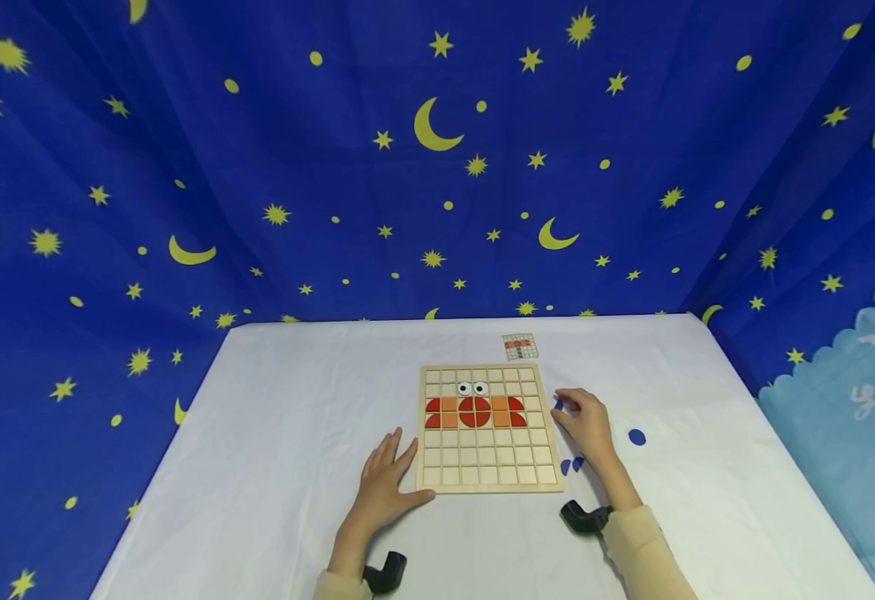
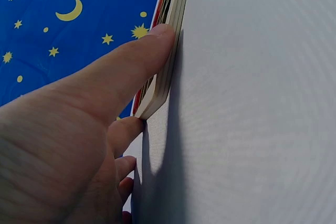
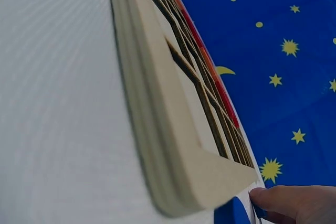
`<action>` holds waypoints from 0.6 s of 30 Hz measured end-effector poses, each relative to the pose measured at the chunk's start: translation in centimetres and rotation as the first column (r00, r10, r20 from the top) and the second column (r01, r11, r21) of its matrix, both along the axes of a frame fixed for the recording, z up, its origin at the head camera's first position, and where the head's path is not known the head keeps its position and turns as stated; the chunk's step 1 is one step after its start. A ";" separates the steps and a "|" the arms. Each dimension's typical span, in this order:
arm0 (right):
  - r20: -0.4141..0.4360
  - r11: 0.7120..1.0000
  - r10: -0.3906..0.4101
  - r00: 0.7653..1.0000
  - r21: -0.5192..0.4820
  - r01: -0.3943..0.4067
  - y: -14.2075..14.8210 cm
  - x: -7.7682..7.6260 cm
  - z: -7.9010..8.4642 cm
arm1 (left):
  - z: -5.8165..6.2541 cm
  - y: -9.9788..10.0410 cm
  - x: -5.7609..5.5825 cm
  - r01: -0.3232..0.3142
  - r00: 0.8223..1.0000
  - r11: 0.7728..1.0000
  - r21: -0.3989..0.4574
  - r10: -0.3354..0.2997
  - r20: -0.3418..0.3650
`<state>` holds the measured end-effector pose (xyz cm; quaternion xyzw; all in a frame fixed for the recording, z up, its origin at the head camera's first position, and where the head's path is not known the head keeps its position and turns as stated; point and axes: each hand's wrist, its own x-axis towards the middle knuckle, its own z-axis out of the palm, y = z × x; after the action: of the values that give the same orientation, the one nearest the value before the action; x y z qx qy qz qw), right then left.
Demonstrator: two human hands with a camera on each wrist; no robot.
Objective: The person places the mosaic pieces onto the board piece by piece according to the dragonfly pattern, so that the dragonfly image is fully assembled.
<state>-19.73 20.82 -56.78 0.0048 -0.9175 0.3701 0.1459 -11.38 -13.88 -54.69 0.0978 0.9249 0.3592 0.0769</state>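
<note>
A square wooden grid board (image 1: 486, 457) lies on the table, with red quarter-circle tiles (image 1: 475, 412), orange square tiles (image 1: 449, 412) and two googly-eye tiles (image 1: 472, 388) in its upper cells. My left hand (image 1: 387, 492) rests at the board's lower left corner, fingers spread, thumb on the edge; the left wrist view shows that thumb (image 2: 157, 43) on the frame. Beside the board's right edge, my right hand (image 1: 586, 422) pinches a small blue piece (image 1: 558, 405) between thumb and finger. Its exact shape is mostly hidden.
Two small curved blue pieces (image 1: 572, 466) lie just right of the board. Farther right is a round blue piece (image 1: 637, 437). A small patterned card (image 1: 520, 347) sits behind the board. Blue star-and-moon cloth (image 1: 437, 192) stands around the white table (image 1: 272, 433).
</note>
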 end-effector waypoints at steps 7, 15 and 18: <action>-0.026 0.992 -0.051 0.998 -0.114 0.048 -0.1 0.2 0.8 | 0.0 -0.1 -0.1 -0.008 1.000 1.000 -0.013 0.008 0.016; -0.095 0.987 0.059 0.994 -0.143 -0.072 -1.8 1.1 3.1 | -0.4 -0.1 -0.2 -0.012 1.000 1.000 -0.010 0.012 0.016; -0.108 0.980 0.114 0.988 -0.149 -0.129 -3.0 1.7 3.8 | -0.4 0.0 -0.2 -0.009 1.000 1.000 -0.007 0.009 0.016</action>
<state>-18.02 17.87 -52.99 0.0677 -0.8755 0.4479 0.1682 -11.62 -13.87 -55.14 0.0903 0.9260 0.3571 0.0829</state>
